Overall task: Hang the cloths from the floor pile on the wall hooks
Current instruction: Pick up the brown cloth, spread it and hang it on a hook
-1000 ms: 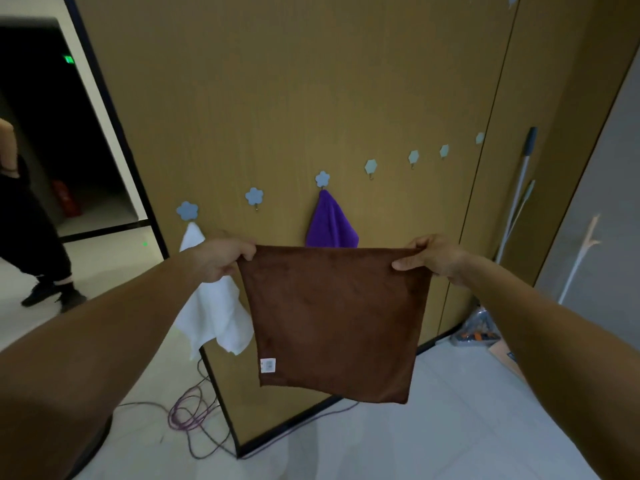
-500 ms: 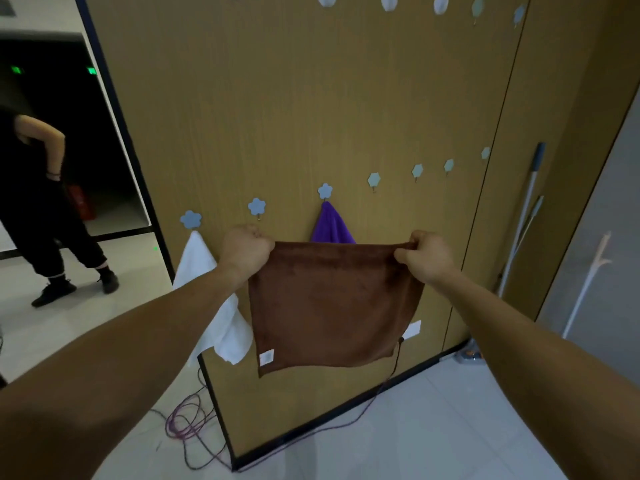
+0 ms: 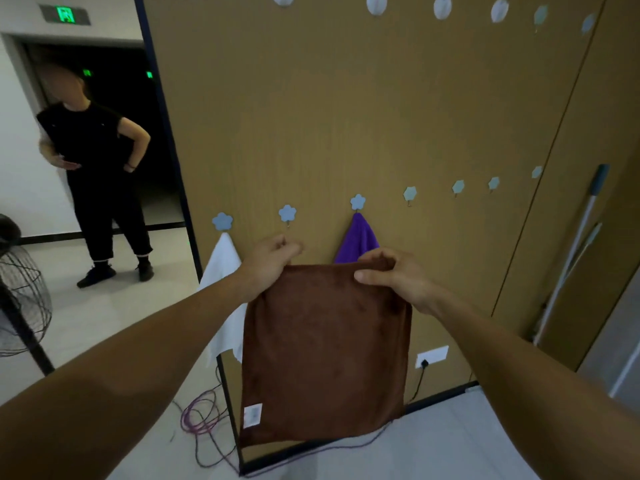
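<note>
Left hand (image 3: 273, 258) is gripping the top-left corner of the brown cloth (image 3: 325, 348), fingers curled round it, knuckles close to the wall (image 3: 346, 116). Right hand (image 3: 391, 275) is pinching the top-right corner, thumb on the near side, fingers folded over the edge. Both are holding; neither is free.

The cloth is hanging flat between them. Its top edge is running left-right along the wall, long axis pointing down, label (image 3: 252, 415) at the bottom-left.

Key relation: the free hook (image 3: 287, 213) is sitting just above the left hand, so that hand is clearly nearer. The right hand is sitting under the purple cloth (image 3: 358, 240), whose hook is taken. My guess: the left corner is going up onto the free hook while the right hand feeds slack.

Counts:
- Cloths in view: three. Brown is in hand; the white cloth (image 3: 225, 258) and the purple one are hanging.
- Lower row of hooks (image 3: 409, 193): seven, with two taken and five bare.
- Upper row (image 3: 441, 6): six pale hooks showing, partly cropped, all bare.
- Floor pile: not in view.

Around: a second person (image 3: 97, 161) is standing by the doorway on the left, with a fan (image 3: 20, 299) beside. A mop (image 3: 571, 254) is leaning at right. Cables (image 3: 204, 420) are lying on the floor, with a socket (image 3: 431, 356) low on the wall.
</note>
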The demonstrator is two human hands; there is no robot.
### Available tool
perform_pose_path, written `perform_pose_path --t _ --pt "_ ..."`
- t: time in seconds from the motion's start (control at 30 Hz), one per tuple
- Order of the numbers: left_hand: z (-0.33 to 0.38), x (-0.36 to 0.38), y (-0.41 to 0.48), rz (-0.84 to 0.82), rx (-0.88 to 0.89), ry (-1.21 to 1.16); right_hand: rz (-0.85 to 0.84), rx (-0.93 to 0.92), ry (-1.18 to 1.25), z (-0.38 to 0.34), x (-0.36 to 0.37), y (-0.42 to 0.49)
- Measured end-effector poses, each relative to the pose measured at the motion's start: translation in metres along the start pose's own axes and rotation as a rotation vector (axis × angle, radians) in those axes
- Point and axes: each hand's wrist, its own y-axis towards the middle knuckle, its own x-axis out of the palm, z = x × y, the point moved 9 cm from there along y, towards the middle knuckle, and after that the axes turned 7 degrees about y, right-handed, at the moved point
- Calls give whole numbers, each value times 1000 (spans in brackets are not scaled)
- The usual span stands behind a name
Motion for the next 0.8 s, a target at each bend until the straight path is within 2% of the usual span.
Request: perform_pose_path --t 0.13,0.23,0.4,0.6,0.8 --pt "-10 15 14 -286 81 160 9 3 -15 9 15 30" --pt "-23 20 32 -344 123 251 72 -25 -81 9 26 59" --pt "-49 -4 79 -157 138 251 92 -110 -263 4 54 105" --pt "-81 -22 127 45 177 402 51 -118 -215 11 79 154" --pt "-94 -27 173 198 174 495 211 -87 -222 29 71 212"
